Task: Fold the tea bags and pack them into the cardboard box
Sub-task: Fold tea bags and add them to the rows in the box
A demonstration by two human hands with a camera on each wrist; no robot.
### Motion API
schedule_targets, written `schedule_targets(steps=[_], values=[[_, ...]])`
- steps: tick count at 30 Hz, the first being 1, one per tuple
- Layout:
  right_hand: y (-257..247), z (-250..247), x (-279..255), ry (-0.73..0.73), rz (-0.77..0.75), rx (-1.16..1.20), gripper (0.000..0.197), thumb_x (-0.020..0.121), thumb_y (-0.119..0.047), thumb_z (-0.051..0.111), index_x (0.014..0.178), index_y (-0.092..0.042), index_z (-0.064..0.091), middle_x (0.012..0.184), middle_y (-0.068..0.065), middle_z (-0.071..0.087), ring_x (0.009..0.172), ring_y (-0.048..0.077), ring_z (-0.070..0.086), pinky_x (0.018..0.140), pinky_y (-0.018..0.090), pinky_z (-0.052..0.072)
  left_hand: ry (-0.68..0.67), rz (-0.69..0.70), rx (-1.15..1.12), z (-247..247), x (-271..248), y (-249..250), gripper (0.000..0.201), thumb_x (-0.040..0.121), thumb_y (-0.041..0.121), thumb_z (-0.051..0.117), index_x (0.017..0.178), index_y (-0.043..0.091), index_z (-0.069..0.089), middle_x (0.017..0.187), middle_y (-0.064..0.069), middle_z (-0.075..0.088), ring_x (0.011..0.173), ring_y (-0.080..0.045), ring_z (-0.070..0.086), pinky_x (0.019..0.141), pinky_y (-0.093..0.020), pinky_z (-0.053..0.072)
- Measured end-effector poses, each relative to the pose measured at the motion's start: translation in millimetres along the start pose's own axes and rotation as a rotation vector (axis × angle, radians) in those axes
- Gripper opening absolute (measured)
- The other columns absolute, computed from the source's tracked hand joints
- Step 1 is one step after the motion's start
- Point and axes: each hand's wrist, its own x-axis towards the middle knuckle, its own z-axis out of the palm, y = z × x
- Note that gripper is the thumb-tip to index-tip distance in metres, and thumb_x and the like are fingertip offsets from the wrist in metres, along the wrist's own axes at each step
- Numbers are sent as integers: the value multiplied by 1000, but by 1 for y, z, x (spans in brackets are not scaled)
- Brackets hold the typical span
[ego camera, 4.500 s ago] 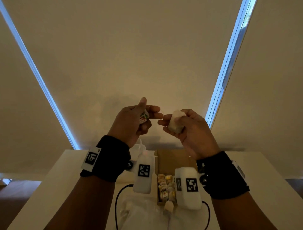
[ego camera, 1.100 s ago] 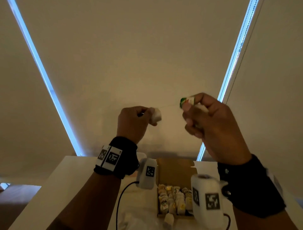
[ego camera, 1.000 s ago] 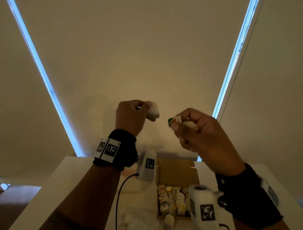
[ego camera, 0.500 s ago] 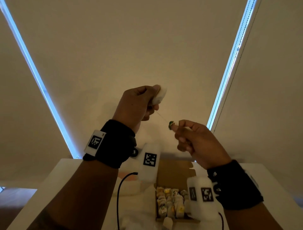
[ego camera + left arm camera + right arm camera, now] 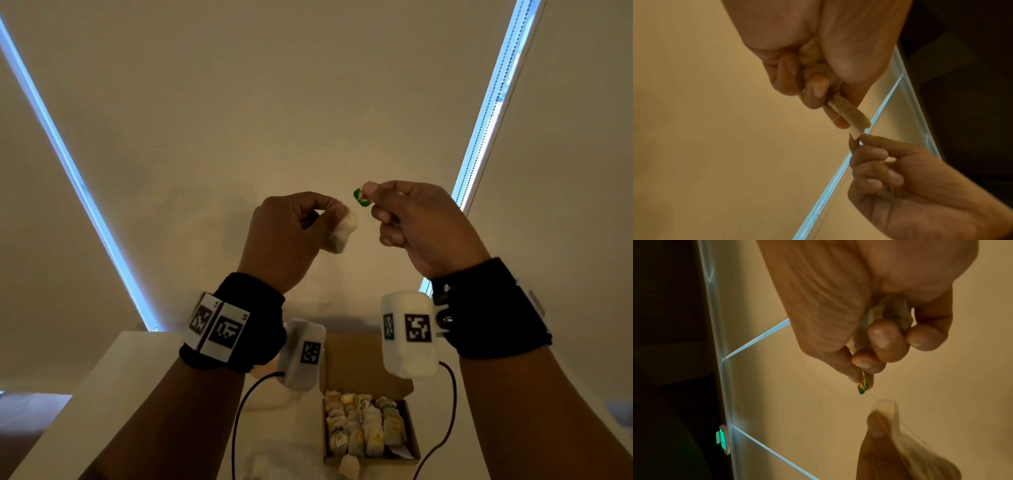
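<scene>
Dim indoor room; drawn roller blinds [image 5: 274, 102] with daylight slits; white table [image 5: 113, 394]

I held both forearms raised in front of me, wrists in black bands, hands side by side and close but not touching. My left hand [image 5: 291, 236] was curled, thumb and forefinger pinching the folded tea bag [image 5: 342, 229] with the other fingers tucked into the palm. My right hand [image 5: 418, 226] sat slightly higher, thumb and forefinger tips pinching the green tag [image 5: 361, 198], remaining fingers curled inward.
</scene>
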Motion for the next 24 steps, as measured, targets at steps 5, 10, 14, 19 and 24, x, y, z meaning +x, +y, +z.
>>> schedule_targets(steps=[5,10,14,19,24], values=[[5,15,-9,53,-80,-77,22,96,-25,67,88,-7,76,62,8,48,50,17,37,50,29,35,11,9,195,2,4,-7,18,98,34,67,89,23,79,67,13,74,68,-6,72,73,-25,57],[20,25,-23,91,-96,-114,19,95,-28,66,83,-19,79,67,0,66,54,14,49,53,26,43,64,-52,135,6,8,-10,21,98,30,66,83,21,78,64,15,73,63,-4,68,64,-25,54],[27,27,-26,131,-155,-120,16,94,-29,68,94,-19,80,79,3,77,56,15,48,57,27,45,81,-162,-72,10,7,-6,23,99,25,65,87,11,79,48,14,59,44,0,50,51,-10,37],[26,21,-24,207,-186,-26,12,88,-28,76,94,-19,82,68,13,69,55,18,41,54,28,40,23,-200,-298,10,6,0,19,98,22,67,95,8,79,53,5,54,48,-9,37,47,-14,33],[20,17,-23,169,-162,-30,12,85,-25,79,92,-16,78,64,2,65,54,15,46,52,25,42,8,-145,-321,9,7,2,12,92,5,71,102,1,77,48,14,55,44,1,44,49,-8,35]])
